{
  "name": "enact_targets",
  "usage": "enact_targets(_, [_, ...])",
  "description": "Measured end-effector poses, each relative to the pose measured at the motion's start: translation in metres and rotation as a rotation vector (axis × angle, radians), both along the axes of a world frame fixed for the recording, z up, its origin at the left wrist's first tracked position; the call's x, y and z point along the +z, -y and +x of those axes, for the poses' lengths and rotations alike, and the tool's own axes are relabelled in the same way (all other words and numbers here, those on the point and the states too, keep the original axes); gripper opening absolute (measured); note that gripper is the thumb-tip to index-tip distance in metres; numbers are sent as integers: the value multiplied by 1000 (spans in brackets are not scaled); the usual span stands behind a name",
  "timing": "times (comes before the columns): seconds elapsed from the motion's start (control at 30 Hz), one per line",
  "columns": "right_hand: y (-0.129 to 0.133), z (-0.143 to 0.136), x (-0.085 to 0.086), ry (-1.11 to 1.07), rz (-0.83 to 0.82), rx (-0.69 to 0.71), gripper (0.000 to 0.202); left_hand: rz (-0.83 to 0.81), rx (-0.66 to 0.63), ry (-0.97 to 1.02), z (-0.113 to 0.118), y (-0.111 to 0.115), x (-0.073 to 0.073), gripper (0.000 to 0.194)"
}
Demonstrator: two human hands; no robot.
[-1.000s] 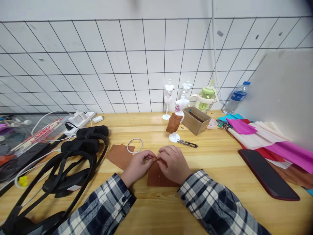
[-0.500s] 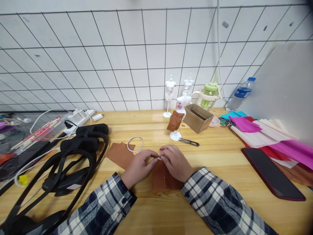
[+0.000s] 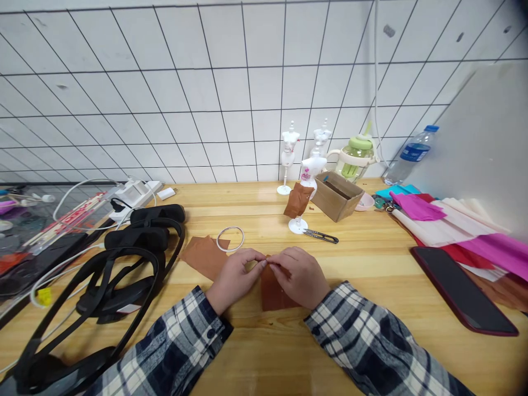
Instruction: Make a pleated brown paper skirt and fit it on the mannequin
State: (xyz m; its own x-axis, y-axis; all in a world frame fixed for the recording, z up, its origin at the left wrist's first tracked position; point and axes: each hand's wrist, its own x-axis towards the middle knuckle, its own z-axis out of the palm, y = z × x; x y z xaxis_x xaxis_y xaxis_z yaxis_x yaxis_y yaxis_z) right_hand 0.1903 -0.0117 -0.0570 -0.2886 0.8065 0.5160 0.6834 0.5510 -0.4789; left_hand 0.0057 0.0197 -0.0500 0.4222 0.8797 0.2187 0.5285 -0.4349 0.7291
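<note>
My left hand (image 3: 239, 275) and my right hand (image 3: 299, 273) meet over the wooden table, thumbs and fingertips pinched together on the top edge of a brown piece of fabric (image 3: 276, 296). The cloth hangs down below my right fingers, and part of it is hidden behind that hand. Left of my left hand lies another brown fabric piece (image 3: 206, 257), with a pale ring (image 3: 230, 239) resting over its far corner. Beyond my hands stands a small white dress form (image 3: 309, 170) with brown cloth (image 3: 298, 200) draped on it. Thread snips (image 3: 320, 236) lie at its base.
A cardboard box (image 3: 336, 198), a green-lidded cup (image 3: 358, 157) and more dress forms (image 3: 289, 151) stand at the back. On the right are coloured fabrics (image 3: 457, 225), a phone (image 3: 462, 290) and a water bottle (image 3: 412, 154). A black headset (image 3: 119, 280) and cables take up the left.
My fingertips have come closer together along the cloth's edge. The brown fabric in them has shifted and its lower edge looks higher. The view has moved slightly.
</note>
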Motion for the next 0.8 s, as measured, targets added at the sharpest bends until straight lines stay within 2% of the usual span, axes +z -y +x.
enact_targets(0.23, [0, -1, -4, 86, -126, -130, 12, 83, -73, -94, 0, 2, -4, 18])
enact_targets(0.47, [3, -8, 4, 86, -106, -259, 6, 201, -53, -170, 3, 8, -1, 16])
enact_targets(0.67, [1, -9, 5, -136, -237, -263, 9, 123, -7, -119, 6, 7, -2, 15])
enact_targets(0.8, [0, -9, 4, -189, -265, -265, 9, -23, 22, -12, 9, 8, 1, 16])
